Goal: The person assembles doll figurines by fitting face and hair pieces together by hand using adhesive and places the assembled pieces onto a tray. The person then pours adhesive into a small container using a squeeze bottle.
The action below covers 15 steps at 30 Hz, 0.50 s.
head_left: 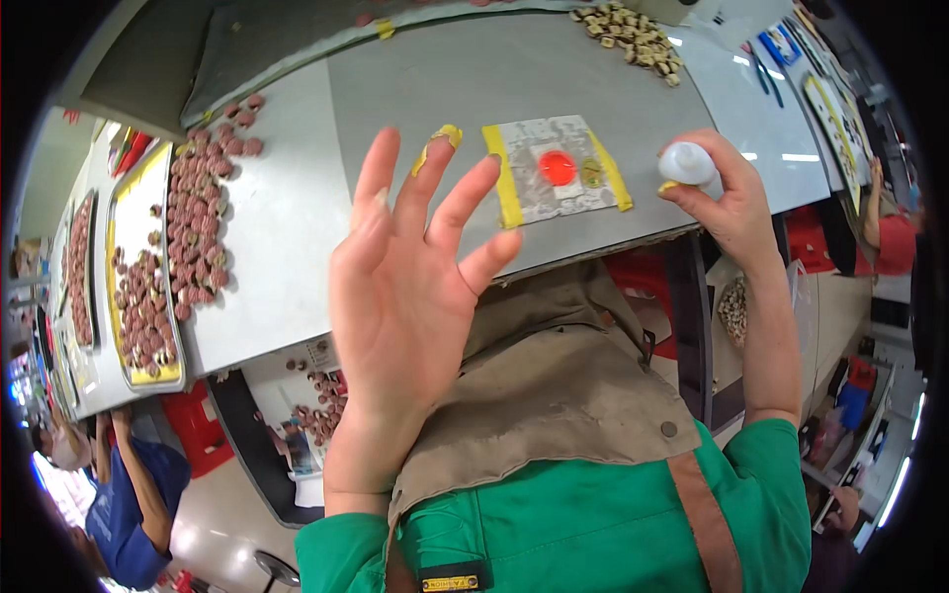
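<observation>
My left hand [405, 267] is raised over the table's front edge, palm up and fingers spread, with nothing in it. Yellow tape or wrap [448, 135] covers one fingertip. In my right hand [736, 203], fingers curl round a small white bottle [689, 166] with a narrow tip, held above the table. Yellow also shows on my right thumb's tip. Between the two hands lies a worn white-grey sheet [544, 203], with yellow tape along its left and right sides. On it sit a bright orange-red disc [558, 168] and a small yellowish round piece [592, 174], both apart from my hands.
Many pinkish ribbed pieces [198, 198] spread at the left, beside a yellow-lined tray [183, 371] of similar ones. Beige-and-brown pieces [633, 38] are heaped at the back right, near pliers [766, 74]. Co-workers in blue [133, 509] and red [895, 242] are at the sides.
</observation>
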Each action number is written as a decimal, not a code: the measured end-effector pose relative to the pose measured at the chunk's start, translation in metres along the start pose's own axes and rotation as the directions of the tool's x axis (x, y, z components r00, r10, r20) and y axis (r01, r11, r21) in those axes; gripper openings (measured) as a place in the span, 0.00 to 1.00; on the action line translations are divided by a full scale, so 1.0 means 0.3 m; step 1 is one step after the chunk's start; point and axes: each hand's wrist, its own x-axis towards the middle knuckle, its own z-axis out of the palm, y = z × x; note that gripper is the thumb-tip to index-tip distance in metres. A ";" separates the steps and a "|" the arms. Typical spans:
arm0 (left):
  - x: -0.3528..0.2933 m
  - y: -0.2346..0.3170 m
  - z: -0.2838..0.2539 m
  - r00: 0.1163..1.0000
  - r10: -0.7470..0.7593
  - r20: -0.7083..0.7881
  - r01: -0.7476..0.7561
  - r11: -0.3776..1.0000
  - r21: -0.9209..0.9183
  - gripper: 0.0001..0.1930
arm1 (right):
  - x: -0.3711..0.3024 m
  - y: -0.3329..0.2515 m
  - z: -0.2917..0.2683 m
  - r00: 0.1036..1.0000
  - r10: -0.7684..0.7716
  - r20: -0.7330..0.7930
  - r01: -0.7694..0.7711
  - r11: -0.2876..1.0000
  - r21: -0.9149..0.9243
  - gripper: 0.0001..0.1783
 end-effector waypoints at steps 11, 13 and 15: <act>0.013 -0.003 -0.099 0.984 0.044 -0.170 0.029 0.913 0.407 0.34 | 0.010 0.004 0.060 0.999 -0.025 0.030 0.028 0.994 -0.105 0.19; 0.044 -0.070 -0.069 0.994 -0.064 -0.084 0.095 0.892 0.443 0.33 | -0.013 0.080 -0.023 1.000 -0.004 -0.009 0.002 0.991 -0.134 0.20; 0.010 -0.107 -0.043 0.970 -0.241 -0.004 0.213 0.850 0.482 0.28 | 0.022 0.130 -0.106 0.990 -0.139 0.011 0.140 0.986 -0.096 0.20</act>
